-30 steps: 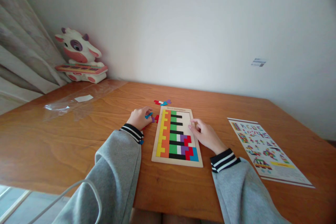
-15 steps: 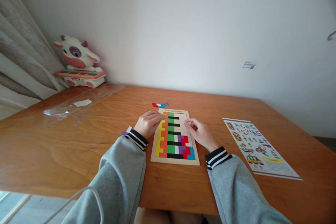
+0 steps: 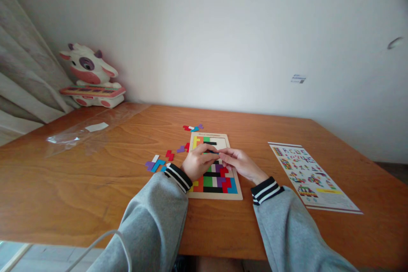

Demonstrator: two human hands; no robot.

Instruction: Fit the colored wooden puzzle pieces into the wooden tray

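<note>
Pale wood forms the frame of a puzzle board laid flat near the middle of a brown wooden table. The board is filled in part with coloured blocks: yellow, orange, green, black, purple, red and blue. The left hand and the right hand are held together over the board's centre, fingertips meeting. A small dark piece is seen pinched between the fingertips of both hands; its exact colour cannot be told. Both wrists are covered by grey sleeves with black-and-white striped cuffs.

Loose pieces in purple, white and blue are scattered on the table just left of the left cuff; red and purple ones lie beside the board's left edge. A further small cluster is placed just beyond the board's far end. A printed pattern sheet lies well to the right. A clear plastic wrapper and a cow toy are found at the far left.
</note>
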